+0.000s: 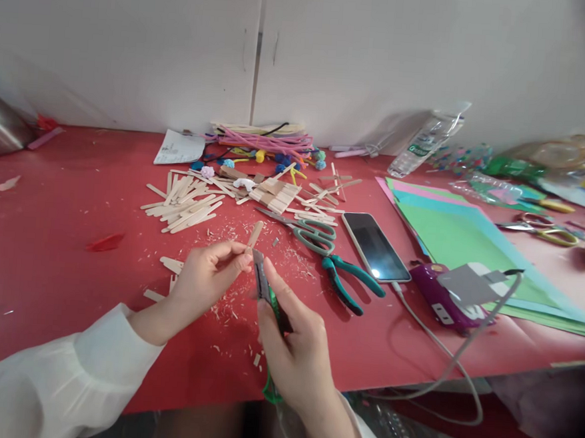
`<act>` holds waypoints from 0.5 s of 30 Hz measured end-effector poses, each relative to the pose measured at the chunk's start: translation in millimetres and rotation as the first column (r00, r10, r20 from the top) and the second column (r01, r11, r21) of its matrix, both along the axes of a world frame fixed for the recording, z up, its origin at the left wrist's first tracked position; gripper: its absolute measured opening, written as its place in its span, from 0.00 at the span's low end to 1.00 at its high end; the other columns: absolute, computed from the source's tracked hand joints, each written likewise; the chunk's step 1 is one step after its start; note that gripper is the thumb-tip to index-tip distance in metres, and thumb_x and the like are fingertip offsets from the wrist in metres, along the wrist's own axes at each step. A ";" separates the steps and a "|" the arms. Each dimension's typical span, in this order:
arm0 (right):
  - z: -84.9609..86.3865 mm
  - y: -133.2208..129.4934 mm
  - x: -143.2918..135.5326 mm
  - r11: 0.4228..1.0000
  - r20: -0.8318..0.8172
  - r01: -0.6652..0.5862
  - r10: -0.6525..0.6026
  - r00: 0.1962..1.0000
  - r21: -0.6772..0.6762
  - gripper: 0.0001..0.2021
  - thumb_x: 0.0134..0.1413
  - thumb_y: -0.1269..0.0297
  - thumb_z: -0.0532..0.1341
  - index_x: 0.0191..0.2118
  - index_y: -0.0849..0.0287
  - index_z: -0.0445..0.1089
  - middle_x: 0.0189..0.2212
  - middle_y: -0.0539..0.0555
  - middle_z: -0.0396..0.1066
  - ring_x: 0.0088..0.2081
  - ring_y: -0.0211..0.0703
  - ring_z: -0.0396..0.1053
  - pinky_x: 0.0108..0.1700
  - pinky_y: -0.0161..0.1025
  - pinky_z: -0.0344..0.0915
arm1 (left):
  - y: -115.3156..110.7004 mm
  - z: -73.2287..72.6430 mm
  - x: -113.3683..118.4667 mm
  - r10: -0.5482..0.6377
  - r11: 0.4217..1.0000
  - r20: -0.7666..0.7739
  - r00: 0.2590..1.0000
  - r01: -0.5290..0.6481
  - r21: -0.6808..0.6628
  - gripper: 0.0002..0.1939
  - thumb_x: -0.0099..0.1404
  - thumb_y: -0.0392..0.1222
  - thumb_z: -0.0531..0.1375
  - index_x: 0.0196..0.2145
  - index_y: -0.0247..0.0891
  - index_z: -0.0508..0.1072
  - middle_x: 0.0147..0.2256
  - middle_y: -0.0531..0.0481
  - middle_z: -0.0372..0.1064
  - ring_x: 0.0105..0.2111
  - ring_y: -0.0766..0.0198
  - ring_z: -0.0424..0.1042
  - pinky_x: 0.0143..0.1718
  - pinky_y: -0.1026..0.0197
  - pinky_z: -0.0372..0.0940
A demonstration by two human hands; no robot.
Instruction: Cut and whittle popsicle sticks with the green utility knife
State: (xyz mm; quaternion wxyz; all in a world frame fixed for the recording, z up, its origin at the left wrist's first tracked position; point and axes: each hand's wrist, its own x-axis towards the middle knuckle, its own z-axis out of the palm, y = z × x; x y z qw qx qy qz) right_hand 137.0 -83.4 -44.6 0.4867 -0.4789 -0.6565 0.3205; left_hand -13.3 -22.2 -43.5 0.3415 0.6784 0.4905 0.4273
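Observation:
My left hand [206, 281] pinches a wooden craft stick [255, 234] between thumb and fingertips, its free end pointing up and away. Wrapped around a green-handled utility knife [260, 275] is my right hand [296, 346], with the thumb along its grey metal front. The knife's front end meets the stick, or comes very close to it, by my left fingertips. Wood shavings [231, 301] lie scattered beneath both hands. A few short stick pieces [171, 264] rest beside my left wrist, which partly covers them.
Beyond my hands lie a pile of craft sticks [188, 202], grey-green scissors [314, 234] and teal pliers [351, 283]. On the right are a phone [375, 247], a purple power strip [440, 296] with a charger and cable, and coloured paper [461, 237]. A plastic bottle [425, 145] leans near the wall.

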 end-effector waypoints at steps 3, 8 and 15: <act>0.3 1.2 1.0 1.000 0.018 -0.017 0.017 1.000 -0.016 0.25 0.56 0.75 0.52 0.60 0.61 0.62 0.38 0.55 0.77 0.27 0.37 0.71 0.32 0.36 0.71 | -0.2 0.8 -0.2 0.006 0.999 -0.038 0.999 -0.004 0.035 0.10 0.63 0.45 0.57 0.33 0.39 0.75 0.27 0.53 0.76 0.27 0.64 0.75 0.27 0.66 0.67; -3.2 -0.2 0.3 0.997 0.007 -0.007 0.007 1.000 -0.072 0.25 0.56 0.73 0.53 0.61 0.58 0.61 0.34 0.55 0.76 0.21 0.36 0.66 0.23 0.34 0.67 | -1.1 -0.1 -0.5 0.027 0.995 -0.103 0.994 -0.017 0.101 0.10 0.63 0.46 0.56 0.33 0.40 0.75 0.28 0.53 0.76 0.27 0.64 0.74 0.27 0.66 0.66; 1.5 -1.7 -3.7 0.935 -0.371 -0.151 0.023 0.928 -0.320 0.25 0.57 0.69 0.54 0.61 0.54 0.61 0.28 0.51 0.73 0.15 0.30 0.59 0.16 0.29 0.62 | -2.0 -5.0 -2.8 0.133 0.965 -0.237 0.962 -0.071 0.254 0.10 0.65 0.45 0.55 0.36 0.42 0.76 0.31 0.52 0.78 0.26 0.64 0.74 0.30 0.65 0.67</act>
